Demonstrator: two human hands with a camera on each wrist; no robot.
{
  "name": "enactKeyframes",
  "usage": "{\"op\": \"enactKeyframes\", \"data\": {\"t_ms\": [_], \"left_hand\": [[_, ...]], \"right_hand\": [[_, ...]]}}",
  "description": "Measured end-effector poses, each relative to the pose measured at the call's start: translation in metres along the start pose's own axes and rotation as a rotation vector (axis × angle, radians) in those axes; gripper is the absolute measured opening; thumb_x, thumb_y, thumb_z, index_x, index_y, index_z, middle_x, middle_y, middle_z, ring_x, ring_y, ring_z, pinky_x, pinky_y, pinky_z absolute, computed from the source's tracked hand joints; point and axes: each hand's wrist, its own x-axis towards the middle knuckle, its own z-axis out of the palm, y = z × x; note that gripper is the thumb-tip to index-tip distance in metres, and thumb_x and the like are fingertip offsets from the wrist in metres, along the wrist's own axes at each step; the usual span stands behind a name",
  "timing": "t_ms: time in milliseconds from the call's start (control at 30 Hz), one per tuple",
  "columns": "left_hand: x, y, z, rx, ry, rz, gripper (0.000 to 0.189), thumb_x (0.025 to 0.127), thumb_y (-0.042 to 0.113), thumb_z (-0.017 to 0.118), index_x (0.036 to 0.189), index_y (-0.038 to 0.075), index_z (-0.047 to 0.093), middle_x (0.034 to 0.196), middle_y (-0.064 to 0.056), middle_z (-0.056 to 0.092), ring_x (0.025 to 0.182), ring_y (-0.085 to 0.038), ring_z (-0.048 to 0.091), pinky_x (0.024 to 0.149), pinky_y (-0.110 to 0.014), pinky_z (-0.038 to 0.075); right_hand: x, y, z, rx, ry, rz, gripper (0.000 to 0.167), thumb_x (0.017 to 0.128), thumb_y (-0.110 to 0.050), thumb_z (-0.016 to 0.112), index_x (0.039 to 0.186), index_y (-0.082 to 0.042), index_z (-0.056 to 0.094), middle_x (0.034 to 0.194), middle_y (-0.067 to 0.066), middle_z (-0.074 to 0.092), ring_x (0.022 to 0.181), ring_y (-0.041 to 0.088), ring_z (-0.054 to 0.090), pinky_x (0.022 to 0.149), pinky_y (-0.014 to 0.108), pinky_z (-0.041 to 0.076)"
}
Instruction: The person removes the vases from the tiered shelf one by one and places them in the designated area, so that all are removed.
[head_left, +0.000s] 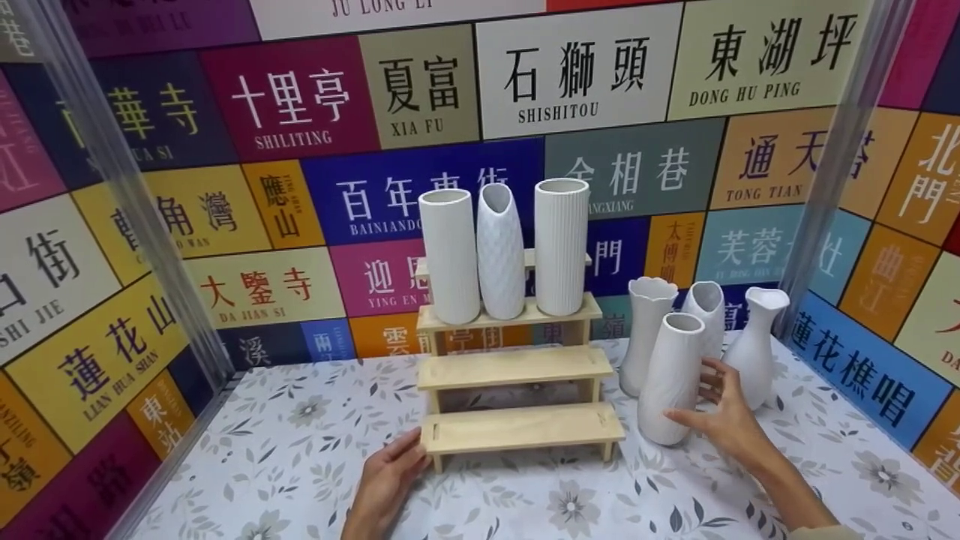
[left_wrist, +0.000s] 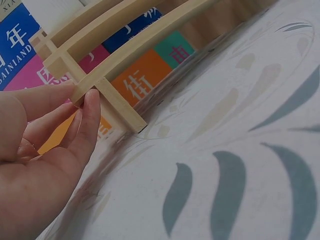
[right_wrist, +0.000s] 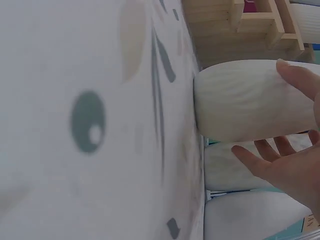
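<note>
Plainly, the vase [head_left: 666, 390] is held from both sides by the right grip [head_left: 724, 416].
By the left grip [head_left: 388, 474], the stand [head_left: 517, 430] is pinched at its bottom left. The vase, set on the counter [head_left: 300, 465] just right of the stand, is best kept upright and drawn forward before being raised, since three other vases [head_left: 756, 360] are crowded behind and beside it. The nearest tier edge could be clipped; room for moving is left in front and over the two lower tiers [head_left: 514, 367].
</note>
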Motion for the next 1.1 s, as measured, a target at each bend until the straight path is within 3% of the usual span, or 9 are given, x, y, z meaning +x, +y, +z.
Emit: {"op": "enactKeyframes", "data": {"t_ms": [100,167,233,333,467,633,933,1000,1100], "left_hand": [[0.000,0.000,0.000,0.008,0.000,0.004,0.058,0.095,0.008,0.066,0.146,-0.007,0.043,0.148,-0.026,0.051,0.106,-0.010,0.065,0.093,-0.026,0.059],[0.001,0.000,-0.001,0.011,0.007,0.004,0.059,0.095,0.009,0.067,0.146,-0.008,0.043,0.146,-0.026,0.053,0.104,-0.010,0.066,0.093,-0.026,0.060],[0.001,0.000,-0.001,0.013,0.016,-0.002,0.060,0.095,0.009,0.067,0.146,-0.008,0.043,0.145,-0.026,0.053,0.104,-0.010,0.067,0.093,-0.026,0.060],[0.002,0.000,-0.001,0.012,0.030,-0.018,0.058,0.095,0.008,0.067,0.146,-0.007,0.044,0.146,-0.026,0.052,0.105,-0.011,0.067,0.094,-0.028,0.059],[0.003,0.000,0.000,0.013,0.036,-0.025,0.057,0.095,0.007,0.066,0.146,-0.007,0.045,0.147,-0.027,0.050,0.107,-0.013,0.066,0.096,-0.029,0.059],[0.004,0.001,0.001,0.018,0.041,-0.031,0.057,0.095,0.009,0.067,0.146,-0.006,0.045,0.148,-0.026,0.050,0.109,-0.013,0.066,0.096,-0.030,0.059],[0.004,0.001,0.001,0.018,0.035,-0.031,0.057,0.095,0.008,0.066,0.146,-0.006,0.045,0.149,-0.026,0.050,0.109,-0.013,0.066,0.096,-0.029,0.059],[0.003,0.001,0.001,0.012,0.031,-0.034,0.057,0.095,0.008,0.067,0.146,-0.006,0.045,0.149,-0.025,0.050,0.109,-0.012,0.066,0.096,-0.029,0.059],[0.003,0.000,0.000,0.008,0.010,-0.007,0.059,0.095,0.009,0.067,0.146,-0.007,0.044,0.148,-0.026,0.051,0.108,-0.011,0.066,0.095,-0.028,0.059]], "right_hand": [[-0.006,-0.015,-0.007,0.066,0.081,-0.057,0.101,0.091,-0.024,0.076,0.158,-0.009,0.002,0.157,0.025,0.024,0.144,0.043,0.030,0.113,0.033,0.046],[-0.010,-0.027,-0.011,0.121,0.158,-0.107,0.085,0.095,-0.021,0.070,0.157,-0.010,0.014,0.153,0.014,0.035,0.141,0.028,0.038,0.102,0.013,0.048],[-0.013,-0.039,-0.014,0.156,0.249,-0.145,0.070,0.097,-0.021,0.067,0.154,-0.012,0.027,0.144,0.000,0.046,0.134,0.011,0.043,0.091,0.001,0.045],[-0.017,-0.058,-0.015,0.191,0.366,-0.183,0.054,0.097,-0.020,0.067,0.145,-0.015,0.043,0.133,-0.014,0.053,0.123,-0.004,0.047,0.091,0.000,0.046],[-0.020,-0.082,-0.013,0.195,0.424,-0.213,0.052,0.096,-0.021,0.068,0.143,-0.016,0.048,0.139,-0.008,0.055,0.124,-0.002,0.050,0.092,0.002,0.047],[-0.015,-0.110,-0.006,0.139,0.390,-0.257,0.058,0.096,-0.027,0.068,0.147,-0.016,0.044,0.147,0.004,0.050,0.131,0.007,0.051,0.098,0.005,0.047],[0.015,-0.144,0.013,0.128,0.177,-0.372,0.064,0.096,-0.026,0.069,0.151,-0.013,0.039,0.145,0.010,0.048,0.133,0.014,0.051,0.101,0.007,0.046],[0.023,-0.148,0.017,0.127,0.130,-0.374,0.066,0.096,-0.026,0.069,0.153,-0.015,0.037,0.147,0.009,0.047,0.136,0.020,0.049,0.105,0.012,0.047],[0.035,-0.152,0.025,0.112,0.079,-0.358,0.073,0.095,-0.028,0.069,0.156,-0.016,0.031,0.152,0.009,0.044,0.141,0.029,0.045,0.113,0.031,0.047]]}}
